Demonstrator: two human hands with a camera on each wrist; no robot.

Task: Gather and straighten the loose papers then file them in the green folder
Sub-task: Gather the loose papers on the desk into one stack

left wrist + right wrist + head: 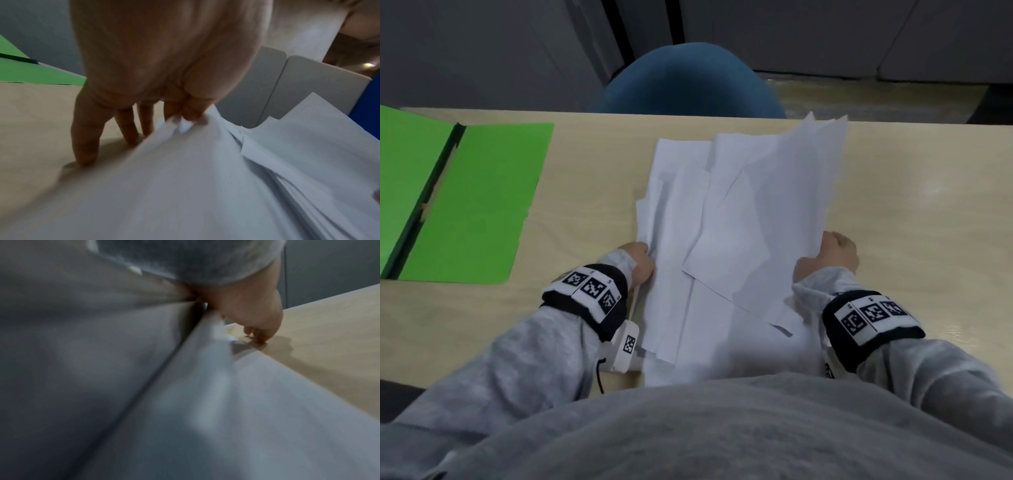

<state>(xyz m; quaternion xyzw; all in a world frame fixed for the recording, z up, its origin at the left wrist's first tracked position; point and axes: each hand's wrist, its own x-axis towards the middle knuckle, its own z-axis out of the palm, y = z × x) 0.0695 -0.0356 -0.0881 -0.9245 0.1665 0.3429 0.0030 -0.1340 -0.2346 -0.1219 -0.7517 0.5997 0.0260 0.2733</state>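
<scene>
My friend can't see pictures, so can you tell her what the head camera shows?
Two hands hold a messy pile of white papers on a light wooden table: the left hand grips its left edge and the right hand its right edge. A green folder lies open to the left, and a blue chair sits beyond the table.

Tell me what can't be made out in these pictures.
- Right hand fingers: head view, papers cover them; right wrist view is blurred.
- Green folder: left half cut off by the head view's edge.
- Papers' near edge: head view, hidden behind the grey sweatshirt.
</scene>
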